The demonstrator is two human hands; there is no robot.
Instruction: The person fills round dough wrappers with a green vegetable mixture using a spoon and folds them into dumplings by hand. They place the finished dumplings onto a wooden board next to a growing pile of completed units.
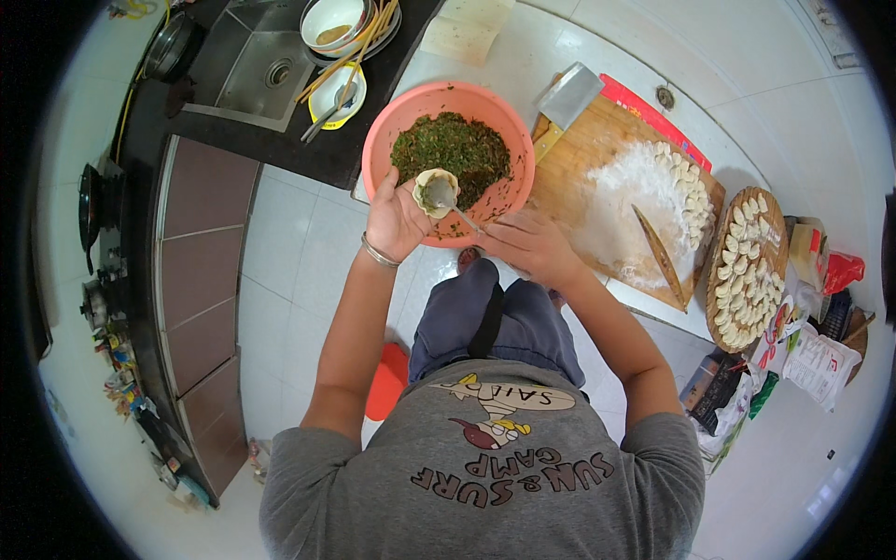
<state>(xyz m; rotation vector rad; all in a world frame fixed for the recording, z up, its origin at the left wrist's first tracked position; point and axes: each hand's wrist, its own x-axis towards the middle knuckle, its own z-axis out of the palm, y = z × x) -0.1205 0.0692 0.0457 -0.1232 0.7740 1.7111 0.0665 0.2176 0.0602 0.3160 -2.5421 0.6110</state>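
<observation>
My left hand (396, 220) is cupped palm up at the near left rim of a pink basin (525, 177). A round dough wrapper (434, 175) rests on its fingers, with some green filling in it. A metal spoon (441, 194) dips its bowl into that wrapper. Its handle runs down to the right into my right hand (534, 245), whose fingers are closed round the end, at the basin's near right side. Chopped green filling (443, 145) lies in the basin, heaped toward its far side.
A floured wooden board (563, 191) to the right carries a cleaver (567, 98), a tapered rolling pin (660, 257) and rows of dumplings (693, 201). Beyond it, a round tray holds several dumplings (747, 271). At the far left are a sink (261, 79), stacked bowls (333, 23) and chopsticks.
</observation>
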